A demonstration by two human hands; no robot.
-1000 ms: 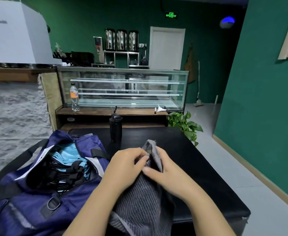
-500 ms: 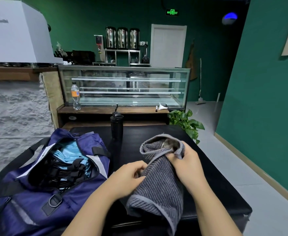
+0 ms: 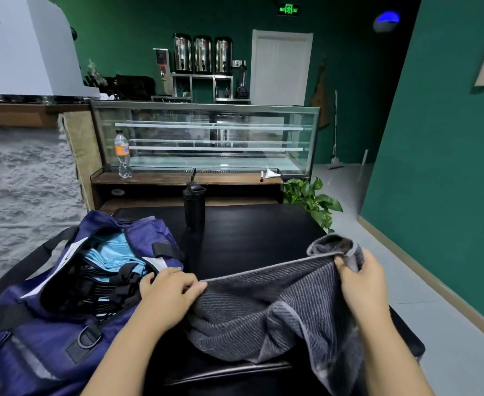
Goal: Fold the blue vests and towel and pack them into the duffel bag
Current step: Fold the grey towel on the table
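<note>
A grey ribbed towel (image 3: 266,307) is stretched between my two hands above the black table (image 3: 252,232). My left hand (image 3: 169,295) pinches its top edge at the left corner. The right corner is gripped by my right hand (image 3: 361,284), with a fold of cloth bunched above the fingers. The towel's lower part sags onto the table. To the left lies the open navy duffel bag (image 3: 43,347), with light blue vests (image 3: 115,252) and black straps inside it.
A black flask (image 3: 194,207) stands upright on the table behind the towel. Beyond are a glass display counter (image 3: 206,138) with a water bottle (image 3: 122,158), and a potted plant (image 3: 312,201) at the table's far right corner. The floor lies to the right.
My hands have moved apart, the right one going right and the left one left. The towel, bunched between them a second ago, now hangs spread out along its top edge.
</note>
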